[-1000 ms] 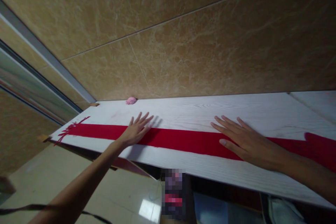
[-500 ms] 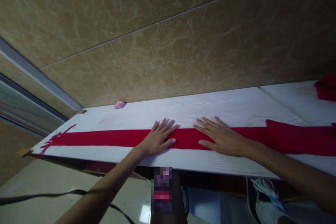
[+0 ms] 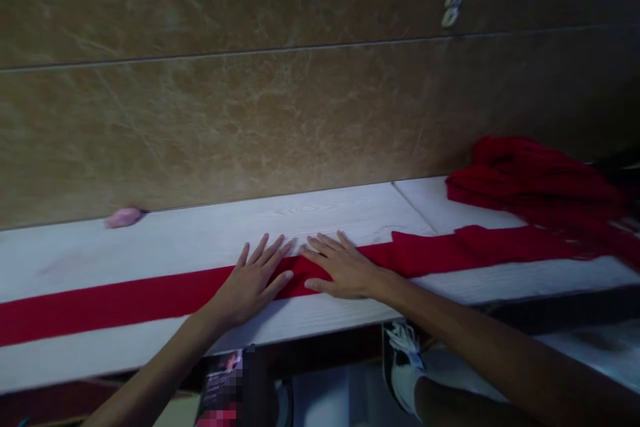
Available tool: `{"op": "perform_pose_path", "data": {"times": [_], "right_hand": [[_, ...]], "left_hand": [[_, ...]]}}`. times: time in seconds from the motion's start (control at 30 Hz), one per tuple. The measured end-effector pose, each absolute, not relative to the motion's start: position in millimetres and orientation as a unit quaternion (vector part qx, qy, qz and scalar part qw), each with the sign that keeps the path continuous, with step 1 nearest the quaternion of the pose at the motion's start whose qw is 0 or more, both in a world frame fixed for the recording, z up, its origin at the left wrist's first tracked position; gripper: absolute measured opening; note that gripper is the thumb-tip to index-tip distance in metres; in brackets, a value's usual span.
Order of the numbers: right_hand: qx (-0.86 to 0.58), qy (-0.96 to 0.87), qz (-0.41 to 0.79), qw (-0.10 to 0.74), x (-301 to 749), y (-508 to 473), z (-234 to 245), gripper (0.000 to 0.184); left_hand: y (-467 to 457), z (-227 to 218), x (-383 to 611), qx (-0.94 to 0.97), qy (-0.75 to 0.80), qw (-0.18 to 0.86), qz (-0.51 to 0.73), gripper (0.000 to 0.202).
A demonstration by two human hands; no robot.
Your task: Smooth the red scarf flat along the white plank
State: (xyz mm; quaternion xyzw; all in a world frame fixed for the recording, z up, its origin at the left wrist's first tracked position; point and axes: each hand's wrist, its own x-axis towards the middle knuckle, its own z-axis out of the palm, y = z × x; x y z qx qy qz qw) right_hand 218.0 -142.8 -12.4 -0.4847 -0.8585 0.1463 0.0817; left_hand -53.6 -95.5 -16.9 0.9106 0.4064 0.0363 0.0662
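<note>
Pale marks on a dark object (image 3: pixel 217 377) below the bench (image 3: pixel 305 210) are too blurred to read, as is the blue mark beside the laces of a shoe (image 3: pixel 400 373). The bench's back edge meets the brown wall (image 3: pixel 250 107); its front edge slants up toward the right. Between them lies a red scarf (image 3: pixel 125 307), stretched lengthwise, rumpled and wider at right. Bare white surface runs along both its sides, interrupted near the wall by a pink lump (image 3: pixel 124 217) at left and a red heap of cloth (image 3: pixel 525 177) at right. The left hand (image 3: pixel 255 283) and right hand (image 3: pixel 345 270) lie palm down on the scarf, close together, fingers spread wide, tips past its far edge.
</note>
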Motion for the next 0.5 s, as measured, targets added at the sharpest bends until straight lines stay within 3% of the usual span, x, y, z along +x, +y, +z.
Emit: {"op": "perform_pose_path", "data": {"times": [0.27, 0.5], "right_hand": [[-0.511, -0.844, 0.124, 0.109, 252.6, -170.1, -19.0, 0.083], [-0.534, -0.827, 0.133, 0.113, 265.7, -179.2, -20.8, 0.075]], "left_hand": [[-108.8, -43.5, -0.8, 0.917, 0.390, 0.062, 0.052, 0.072], [-107.8, -26.8, 1.4, 0.903, 0.420, 0.083, 0.037, 0.070]]}}
